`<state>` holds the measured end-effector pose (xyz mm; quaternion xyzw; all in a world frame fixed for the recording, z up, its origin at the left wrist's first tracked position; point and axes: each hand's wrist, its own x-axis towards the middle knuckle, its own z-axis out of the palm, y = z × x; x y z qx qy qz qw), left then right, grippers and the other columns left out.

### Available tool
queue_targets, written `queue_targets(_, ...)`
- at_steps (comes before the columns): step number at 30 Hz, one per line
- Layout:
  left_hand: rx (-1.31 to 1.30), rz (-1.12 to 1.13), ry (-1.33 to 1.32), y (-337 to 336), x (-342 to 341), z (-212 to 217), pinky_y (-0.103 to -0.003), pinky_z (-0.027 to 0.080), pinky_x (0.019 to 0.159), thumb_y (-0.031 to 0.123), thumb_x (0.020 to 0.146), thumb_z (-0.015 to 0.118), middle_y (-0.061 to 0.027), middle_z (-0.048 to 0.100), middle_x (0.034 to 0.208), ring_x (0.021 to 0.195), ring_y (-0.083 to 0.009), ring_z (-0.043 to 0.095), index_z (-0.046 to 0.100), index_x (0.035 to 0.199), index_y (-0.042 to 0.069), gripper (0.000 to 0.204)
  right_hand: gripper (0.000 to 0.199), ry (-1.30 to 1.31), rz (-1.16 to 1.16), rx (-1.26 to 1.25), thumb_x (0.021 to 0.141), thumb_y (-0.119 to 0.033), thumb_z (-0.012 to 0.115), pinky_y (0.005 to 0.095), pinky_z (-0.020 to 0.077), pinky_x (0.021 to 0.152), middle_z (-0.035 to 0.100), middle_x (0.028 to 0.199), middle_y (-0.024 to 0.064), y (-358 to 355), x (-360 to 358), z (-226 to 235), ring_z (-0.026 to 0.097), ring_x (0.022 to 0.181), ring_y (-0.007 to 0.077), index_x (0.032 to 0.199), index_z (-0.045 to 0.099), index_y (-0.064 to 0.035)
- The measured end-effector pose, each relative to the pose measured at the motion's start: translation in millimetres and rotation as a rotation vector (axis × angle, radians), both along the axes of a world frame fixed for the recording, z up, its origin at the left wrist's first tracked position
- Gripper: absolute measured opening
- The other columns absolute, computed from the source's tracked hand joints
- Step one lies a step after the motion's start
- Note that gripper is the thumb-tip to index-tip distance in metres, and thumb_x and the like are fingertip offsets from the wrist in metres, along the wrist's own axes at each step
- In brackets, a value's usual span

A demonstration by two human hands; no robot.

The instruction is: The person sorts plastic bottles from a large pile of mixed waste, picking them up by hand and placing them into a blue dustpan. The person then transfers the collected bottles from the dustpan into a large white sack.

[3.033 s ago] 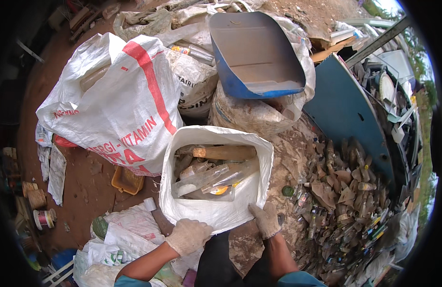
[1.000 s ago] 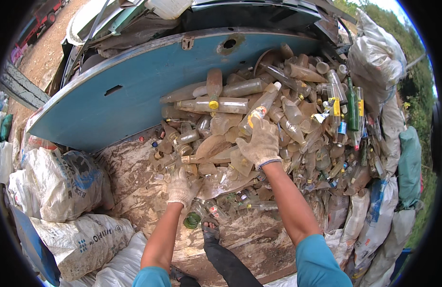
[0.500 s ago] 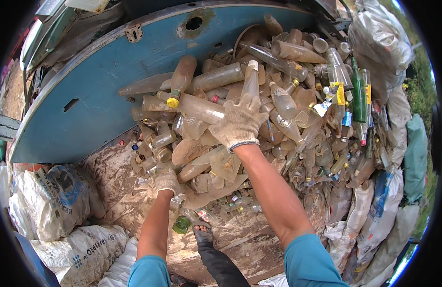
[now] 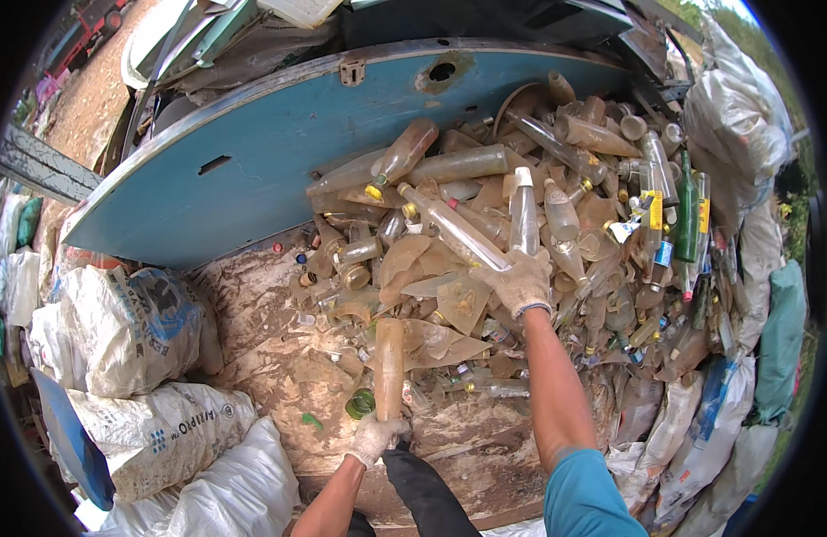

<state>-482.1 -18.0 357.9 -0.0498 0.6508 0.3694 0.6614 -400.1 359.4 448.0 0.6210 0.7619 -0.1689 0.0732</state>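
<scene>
In my gloved left hand is a dusty, brownish glass bottle, gripped at its lower end and standing nearly upright over the dirty floor. My gloved right hand closes round the near end of a long clear glass bottle that slants up to the left. Just beyond that hand a clear bottle with a white neck points away from me. All about lies a heap of dusty bottles and broken glass. A green bottle bottom sits beside the bottle in my left hand.
A blue curved metal panel walls off the far side. Stuffed white sacks stand at the left, and more sacks line the right. Jagged glass pieces and a green shard lie on the muddy floor.
My left hand has come back toward me from the heap's edge, now with the brownish bottle in it. The clear bottle at my right hand has turned and slants more steeply.
</scene>
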Motion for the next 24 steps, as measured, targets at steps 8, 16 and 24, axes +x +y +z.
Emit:
queue_targets(8, 0.506, 0.597, -0.160, -52, -13, 84, -0.030, 0.054, 0.076, 0.014, 0.086, 0.081, -0.0035, 0.066, 0.093, 0.082, -0.0134, 0.064, 0.067, 0.115, 0.000, 0.035, 0.047, 0.881, -0.375, -0.797, 0.084, -0.033, 0.076, 0.0328, 0.0508, 0.079, 0.071, 0.090, 0.0084, -220, 52, -1, 0.065, 0.086, 0.0184, 0.111, 0.074, 0.0059)
queue_targets(16, 0.737, 0.751, 0.136, -228, -37, 223, -0.032, 0.052, 0.090, 0.026, 0.082, 0.082, -0.0032, 0.067, 0.115, 0.103, -0.0141, 0.062, 0.063, 0.132, 0.003, 0.059, 0.034, 0.805, 0.537, -0.621, 0.096, -0.025, 0.062, 0.0343, 0.0540, 0.079, 0.067, 0.112, 0.0107, -477, -21, 83, 0.067, 0.094, 0.0206, 0.114, 0.069, 0.0034)
queue_targets(24, 0.544, 1.168, 0.641, -509, 3, 393, -0.034, 0.055, 0.084, 0.024, 0.083, 0.083, -0.0069, 0.068, 0.105, 0.092, -0.0154, 0.065, 0.064, 0.122, 0.001, 0.050, 0.024, 0.800, 1.023, -1.387, 0.083, -0.014, 0.079, 0.0391, 0.0511, 0.095, 0.064, 0.117, 0.0117, -675, -129, 251, 0.062, 0.114, 0.0248, 0.103, 0.070, -0.0032)
